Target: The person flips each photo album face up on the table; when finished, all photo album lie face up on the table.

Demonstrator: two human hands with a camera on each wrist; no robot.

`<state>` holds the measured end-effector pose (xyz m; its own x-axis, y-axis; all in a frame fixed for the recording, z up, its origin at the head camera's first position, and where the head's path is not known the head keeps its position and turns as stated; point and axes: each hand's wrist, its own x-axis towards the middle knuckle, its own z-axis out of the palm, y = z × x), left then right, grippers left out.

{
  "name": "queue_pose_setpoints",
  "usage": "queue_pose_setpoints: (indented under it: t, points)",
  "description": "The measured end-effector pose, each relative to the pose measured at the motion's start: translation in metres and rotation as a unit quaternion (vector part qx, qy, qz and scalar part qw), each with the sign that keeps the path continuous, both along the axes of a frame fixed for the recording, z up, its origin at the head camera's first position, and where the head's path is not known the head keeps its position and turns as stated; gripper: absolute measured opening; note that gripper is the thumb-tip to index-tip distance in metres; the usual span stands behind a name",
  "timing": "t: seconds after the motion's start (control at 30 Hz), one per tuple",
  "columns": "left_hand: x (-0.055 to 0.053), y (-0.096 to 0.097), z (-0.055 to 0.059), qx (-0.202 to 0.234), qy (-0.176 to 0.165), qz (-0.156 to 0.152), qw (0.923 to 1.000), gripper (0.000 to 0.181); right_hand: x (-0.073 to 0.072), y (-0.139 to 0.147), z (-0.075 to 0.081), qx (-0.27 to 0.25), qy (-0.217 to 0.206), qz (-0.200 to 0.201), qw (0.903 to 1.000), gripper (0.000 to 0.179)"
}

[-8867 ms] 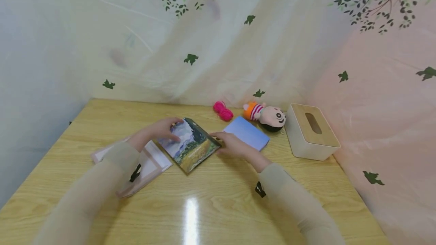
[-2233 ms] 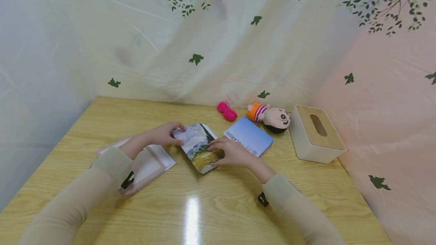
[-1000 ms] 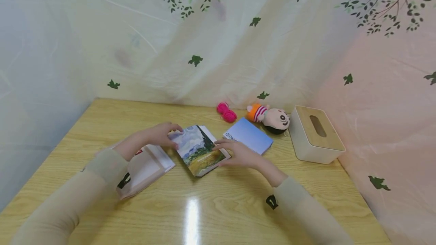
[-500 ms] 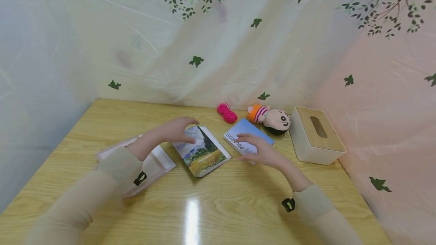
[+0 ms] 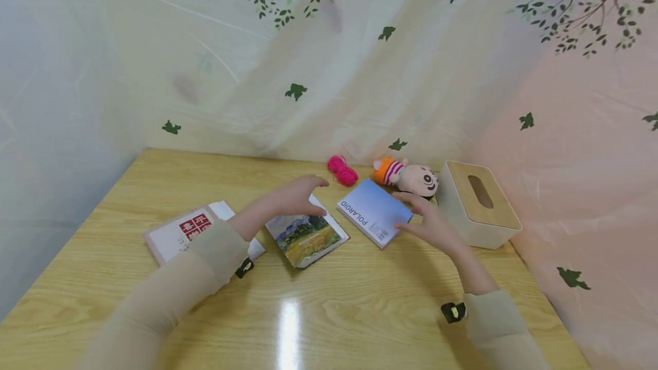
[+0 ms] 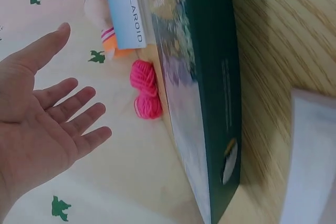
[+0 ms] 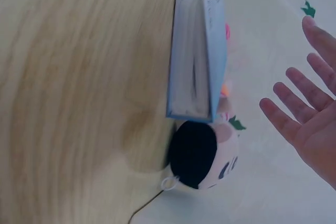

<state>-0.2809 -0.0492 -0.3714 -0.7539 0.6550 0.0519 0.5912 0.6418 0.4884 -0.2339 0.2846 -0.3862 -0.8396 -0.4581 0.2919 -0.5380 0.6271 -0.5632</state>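
My left hand (image 5: 293, 197) hovers with fingers spread above a thick book with a landscape painting on its cover (image 5: 305, 244). In the left wrist view this hand (image 6: 44, 124) holds nothing, and the book's dark green spine (image 6: 215, 77) faces the camera. My right hand (image 5: 430, 224) reaches over the right side of a blue book lettered POLAROID (image 5: 367, 210). Seen from the right wrist, that hand (image 7: 315, 114) is apart from the blue book (image 7: 194, 61), its fingers extended. Part of the landscape cover is hidden behind my left hand.
A white, pink-edged flat item with red characters (image 5: 195, 226) lies at left, partly under my left sleeve. Behind the books are pink yarn (image 5: 342, 170) and a plush doll (image 5: 406, 176). A wooden-topped tissue box (image 5: 480, 204) stands on the right. A cloth backdrop borders the table.
Earlier both hands held the landscape book; they have let go, and it stays on the table. My right hand moved right over the blue book. My left hand moved right, uncovering the red characters.
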Motion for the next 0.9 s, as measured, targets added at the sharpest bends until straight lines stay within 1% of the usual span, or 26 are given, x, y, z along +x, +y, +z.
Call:
queue_pose_setpoints:
  t: [0.13, 0.23, 0.33, 0.4, 0.47, 0.57, 0.63, 0.7, 0.8, 0.9]
  points:
    - [-0.003, 0.015, -0.005, 0.010, -0.001, 0.002, 0.9999, 0.071, -0.002, 0.012, -0.006, -0.011, -0.018, -0.046, 0.9987, 0.066]
    - [-0.003, 0.025, -0.012, 0.015, -0.019, 0.006, 0.9997, 0.073, -0.004, 0.021, -0.012, -0.029, -0.033, -0.078, 0.9960, 0.066]
    - [-0.005, 0.035, -0.020, 0.022, -0.041, 0.010, 0.9989, 0.075, -0.006, 0.028, -0.020, -0.038, -0.039, -0.095, 0.9940, 0.064]
    - [-0.006, 0.040, -0.026, 0.028, -0.049, 0.013, 0.9983, 0.076, -0.008, 0.032, -0.025, -0.037, -0.038, -0.099, 0.9937, 0.064]
    - [-0.009, 0.044, -0.031, 0.033, -0.049, 0.011, 0.9982, 0.078, -0.009, 0.036, -0.030, -0.037, -0.041, -0.101, 0.9933, 0.062]
    - [-0.012, 0.049, -0.039, 0.032, -0.038, 0.000, 0.9988, 0.080, -0.011, 0.042, -0.037, -0.034, -0.050, -0.105, 0.9926, 0.060]
    - [-0.015, 0.050, -0.043, 0.023, -0.032, -0.010, 0.9992, 0.080, -0.012, 0.045, -0.040, -0.031, -0.066, -0.107, 0.9917, 0.059]
    - [-0.016, 0.051, -0.046, 0.014, -0.034, -0.015, 0.9992, 0.080, -0.014, 0.047, -0.043, -0.015, -0.078, -0.107, 0.9911, 0.057]
    - [-0.017, 0.051, -0.050, 0.000, -0.048, -0.017, 0.9987, 0.081, -0.016, 0.050, -0.046, 0.003, -0.093, -0.105, 0.9901, 0.055]
    - [-0.020, 0.051, -0.052, -0.013, -0.058, -0.017, 0.9981, 0.084, -0.019, 0.053, -0.049, 0.014, -0.093, -0.099, 0.9907, 0.050]
